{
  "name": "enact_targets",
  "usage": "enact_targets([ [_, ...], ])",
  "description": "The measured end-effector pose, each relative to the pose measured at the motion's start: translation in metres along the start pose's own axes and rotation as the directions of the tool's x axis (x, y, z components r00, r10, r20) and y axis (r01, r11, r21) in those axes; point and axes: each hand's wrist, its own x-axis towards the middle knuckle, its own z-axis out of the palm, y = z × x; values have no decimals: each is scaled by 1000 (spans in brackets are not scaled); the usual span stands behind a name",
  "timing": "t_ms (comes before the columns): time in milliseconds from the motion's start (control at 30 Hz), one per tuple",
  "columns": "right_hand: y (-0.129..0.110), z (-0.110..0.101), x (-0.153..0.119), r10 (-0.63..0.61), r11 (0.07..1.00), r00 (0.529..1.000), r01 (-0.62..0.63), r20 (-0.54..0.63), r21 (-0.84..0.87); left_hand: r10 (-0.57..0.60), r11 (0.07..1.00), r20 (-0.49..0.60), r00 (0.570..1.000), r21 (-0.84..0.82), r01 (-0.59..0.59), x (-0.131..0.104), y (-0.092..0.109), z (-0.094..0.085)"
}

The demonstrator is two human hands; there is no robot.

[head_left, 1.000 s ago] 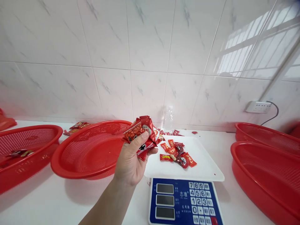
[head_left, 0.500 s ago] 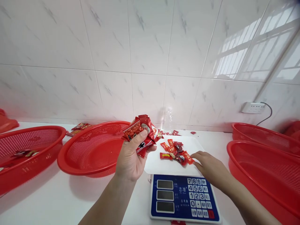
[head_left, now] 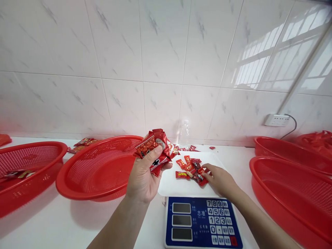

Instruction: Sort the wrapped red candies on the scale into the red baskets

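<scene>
My left hand (head_left: 146, 173) is closed around several shiny red snack packets (head_left: 155, 150), held up in front of the scale's left side. On the scale's white tray (head_left: 171, 185) lies a small heap of red-wrapped candies (head_left: 189, 167), with one pale piece among them. My right hand (head_left: 219, 178) reaches in at the heap's right edge, thumb and fingertips closed about a red-wrapped candy; the fingers partly hide it. Below the tray is the scale's blue keypad panel (head_left: 199, 223), its three display windows dark.
Left of the scale stand a red plastic basket (head_left: 77, 195) and another red basket (head_left: 31, 183) with some packets inside. More red baskets (head_left: 261, 180) are on the right. Behind the tray stands a clear bottle (head_left: 185, 133); loose packets (head_left: 84, 143) lie near the tiled wall.
My right hand has moved left and slightly up, further into the candies, shifting the rightmost one inward. My left hand still holds the packets in nearly the same spot.
</scene>
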Motion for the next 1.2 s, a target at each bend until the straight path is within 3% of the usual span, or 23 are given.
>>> enact_targets([
  [300, -2, -5, 2, 17, 960, 980, 39, -198, 278, -23, 1000, 48, 999, 16, 22, 2, -4, -2],
  [367, -9, -12, -1, 24, 891, 964, 99, -264, 443, -79, 996, 78, 994, 36, 76, 3, -10, -2],
  [467, -29, -23, -9, 45, 646, 925, 261, -377, 718, -217, 972, 118, 969, 112, 204, 2, -22, 0],
  [533, -47, -30, -16, 37, 542, 899, 350, -437, 764, -305, 945, 155, 940, 172, 278, 0, -29, 2],
  [667, -76, -39, -27, -26, 494, 875, 431, -483, 755, -392, 911, 216, 894, 224, 346, -6, -36, 7],
  [833, -79, -42, -33, -48, 413, 906, 401, -420, 817, -356, 931, 184, 916, 157, 330, -4, -35, 4],
  [900, -68, -40, -33, -24, 469, 907, 381, -420, 797, -319, 945, 146, 936, 128, 302, -2, -33, 2],
  [967, -55, -33, -31, -17, 630, 917, 320, -400, 708, -270, 961, 92, 958, 89, 262, 1, -29, 1],
  [1067, -35, -19, -28, -76, 880, 966, 182, -248, 438, -208, 978, 25, 978, 39, 207, 3, -18, -1],
  [1200, -24, -3, -29, -152, 966, 986, 162, -61, 203, -160, 987, -4, 987, 8, 160, 4, -6, -2],
])
